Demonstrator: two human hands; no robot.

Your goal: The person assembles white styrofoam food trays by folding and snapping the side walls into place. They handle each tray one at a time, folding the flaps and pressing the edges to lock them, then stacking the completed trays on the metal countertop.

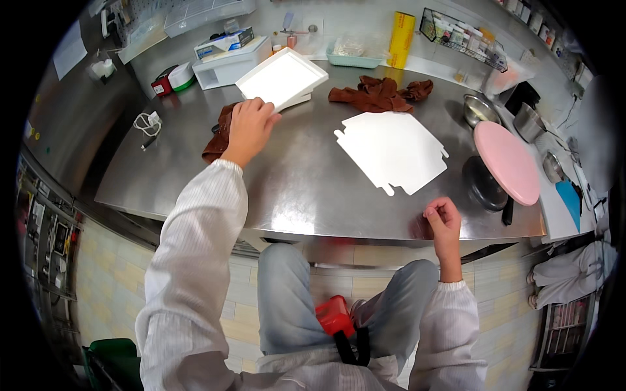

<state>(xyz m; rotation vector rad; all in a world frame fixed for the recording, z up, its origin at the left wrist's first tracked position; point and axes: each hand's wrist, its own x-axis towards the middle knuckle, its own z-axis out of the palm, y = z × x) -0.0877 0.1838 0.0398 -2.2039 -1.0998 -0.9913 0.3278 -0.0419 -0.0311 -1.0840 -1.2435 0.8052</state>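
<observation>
Left hand grips one tray
Half-curled, the right hand hangs near one white cutout; one basket holds several jars.

The steel table carries a white cable at nine o'clock, a white bin near eleven, stacked white trays toward twelve, brown cloth around one, flat white card at three.

This looks like a working kitchen to me: a broad stainless-steel worktable fills the middle, a wire basket of small jars hangs between one and two o'clock, and a metal bowl and saucepan sit around two.
</observation>
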